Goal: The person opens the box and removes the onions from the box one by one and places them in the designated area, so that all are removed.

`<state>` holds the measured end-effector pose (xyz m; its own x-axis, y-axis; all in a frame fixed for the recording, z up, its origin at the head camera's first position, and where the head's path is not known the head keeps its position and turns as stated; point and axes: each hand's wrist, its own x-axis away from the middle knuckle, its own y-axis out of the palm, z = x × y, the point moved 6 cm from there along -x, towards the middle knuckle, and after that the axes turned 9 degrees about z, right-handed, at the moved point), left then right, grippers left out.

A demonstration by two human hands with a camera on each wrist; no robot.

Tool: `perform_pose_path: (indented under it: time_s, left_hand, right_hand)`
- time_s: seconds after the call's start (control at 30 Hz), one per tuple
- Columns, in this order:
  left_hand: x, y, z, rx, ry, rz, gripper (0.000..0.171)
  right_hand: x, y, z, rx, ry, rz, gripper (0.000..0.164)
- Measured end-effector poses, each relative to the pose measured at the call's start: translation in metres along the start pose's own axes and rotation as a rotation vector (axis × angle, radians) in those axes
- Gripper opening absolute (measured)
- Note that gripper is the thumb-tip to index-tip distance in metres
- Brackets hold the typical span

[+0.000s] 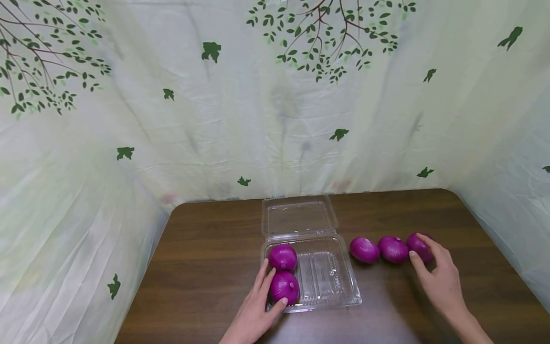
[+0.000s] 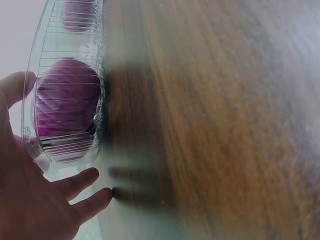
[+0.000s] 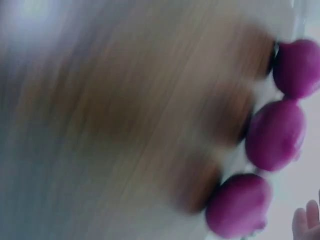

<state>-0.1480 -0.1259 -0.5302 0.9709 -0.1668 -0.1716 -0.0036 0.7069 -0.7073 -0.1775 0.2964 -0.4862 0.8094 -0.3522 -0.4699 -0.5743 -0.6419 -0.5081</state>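
Observation:
A clear plastic clamshell container [image 1: 320, 282] stands with its lid [image 1: 299, 217] folded back. Two purple onions, a far one [image 1: 282, 257] and a near one [image 1: 285, 287], sit along its left side. My left hand [image 1: 253, 310] is at that corner, its thumb at the rim by the near onion and its fingers spread along the outside. Three more onions stand in a row right of the container: a left one [image 1: 364, 250], a middle one [image 1: 393, 249] and a right one [image 1: 417, 246]. My right hand [image 1: 440, 279] reaches over the right onion, thumb and fingers apart; the right wrist view shows fingertips [image 3: 311, 212] beside the row.
Everything stands on a brown wooden table [image 1: 206, 267] with rounded far corners. A pale curtain [image 1: 223, 119] printed with leaves and branches hangs behind the table and along both sides. The folded-back lid reaches close to the table's far edge.

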Motion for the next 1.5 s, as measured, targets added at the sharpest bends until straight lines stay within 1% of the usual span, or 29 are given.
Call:
perform_pose_path:
  time_s: [0.2,0.47,0.6,0.73,0.97,1.2,1.33,1.43,1.5]
  left_hand:
    - [0.001,-0.001,0.001,-0.001,0.0,0.006,0.074]
    - [0.001,0.0,-0.001,-0.009,-0.009,0.007,0.073]
    - [0.001,0.0,-0.001,-0.01,-0.013,0.005,0.074]
    - [0.001,0.0,-0.001,-0.014,-0.011,0.008,0.074]
    - [0.002,0.0,-0.001,-0.019,-0.014,0.006,0.073]
    - [0.002,0.0,-0.002,-0.011,-0.009,0.011,0.073]
    - [0.002,0.0,-0.002,-0.017,-0.011,0.012,0.074]
    - [0.001,0.001,-0.003,-0.021,-0.005,0.011,0.074]
    - [0.001,0.001,-0.002,-0.021,-0.002,0.009,0.074]
  right_hand:
    - [0.016,0.017,-0.026,-0.113,-0.143,-0.024,0.049]
    - [0.036,0.039,-0.051,-0.206,-0.189,-0.09,0.05]
    - [0.047,0.048,-0.062,-0.23,-0.23,-0.116,0.05]
    - [0.058,0.056,-0.072,-0.249,-0.25,-0.165,0.051]
    - [0.074,0.07,-0.084,-0.298,-0.244,-0.245,0.048]
    - [0.081,0.082,-0.099,-0.34,-0.258,-0.29,0.044]
    - [0.086,0.093,-0.109,-0.368,-0.274,-0.322,0.045]
    - [0.092,0.103,-0.116,-0.365,-0.287,-0.355,0.045]
    - [0.095,0.109,-0.12,-0.361,-0.276,-0.374,0.046]
